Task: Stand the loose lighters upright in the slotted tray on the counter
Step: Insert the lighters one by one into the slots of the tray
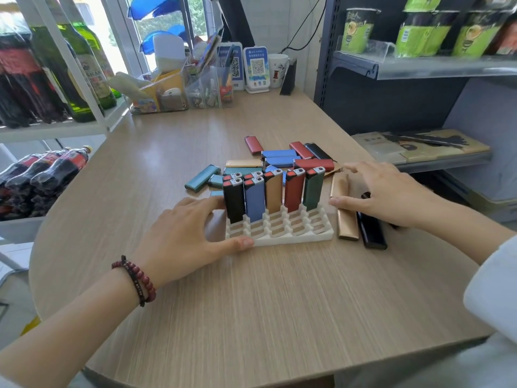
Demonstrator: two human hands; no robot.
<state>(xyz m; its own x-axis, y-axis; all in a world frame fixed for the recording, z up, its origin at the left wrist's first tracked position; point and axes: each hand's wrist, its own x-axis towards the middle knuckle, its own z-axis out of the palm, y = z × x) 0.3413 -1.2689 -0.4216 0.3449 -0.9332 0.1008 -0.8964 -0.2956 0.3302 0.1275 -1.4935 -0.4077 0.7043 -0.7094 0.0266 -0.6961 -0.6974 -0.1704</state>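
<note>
A white slotted tray (293, 238) sits mid-counter with several lighters upright in its far rows: black (234, 201), blue (254, 200), gold (273, 193), red (293, 191), green (314, 190). My left hand (184, 233) grips the tray's left end, thumb on the front corner, fingers by the black lighter. My right hand (391, 196) hovers spread over loose lighters to the tray's right, a gold one (345, 211) and a black one (372, 231), thumb touching the gold one. More loose lighters (279, 158) lie in a pile behind the tray.
A teal lighter (202, 177) lies left of the pile. Clear organisers and QR stands (256, 68) line the counter's far edge. A bottle shelf (56, 79) stands at left, a dark shelving unit (419, 79) at right. Bare wooden counter (251, 303) lies in front.
</note>
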